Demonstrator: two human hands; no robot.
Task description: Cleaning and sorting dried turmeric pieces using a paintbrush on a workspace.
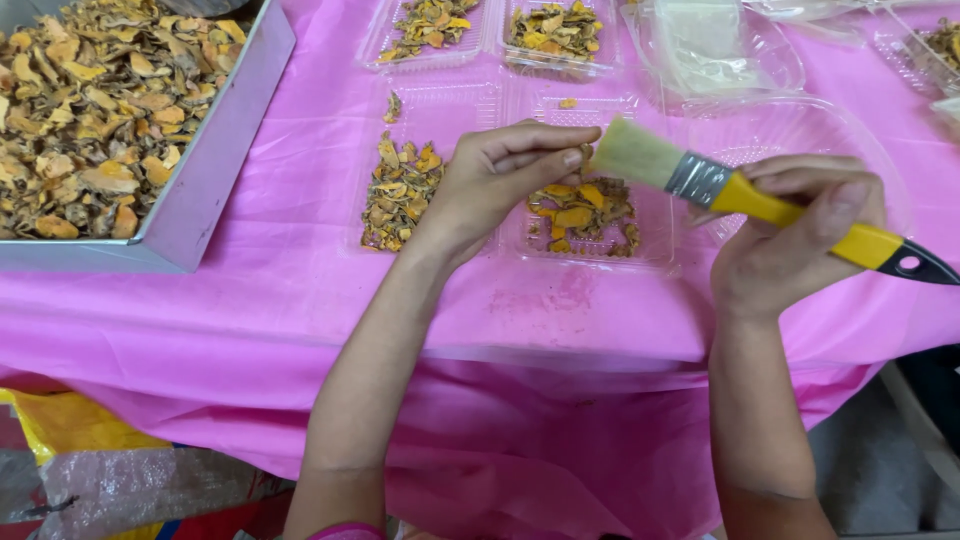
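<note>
Two hands work over the pink-covered desk (250, 320): the left hand (495, 185) pinches a small dried piece at its fingertips, raised to meet the bristles of the yellow-handled brush (740, 193) gripped by the right hand (790, 250), directly above a clear tray (590, 225) of orange slices, seemingly positioned to catch debris.

The paintbrush (760, 200) has a yellow handle with a black tip, a metal ferrule and pale bristles; it lies nearly level, bristles pointing left, above the clear plastic tray (655, 255) near the table's front edge. A small dried piece (586, 153) sits just at the bristle tips, pinched between fingertips. The tray holds orange-brown dried slices (582, 215).
</note>
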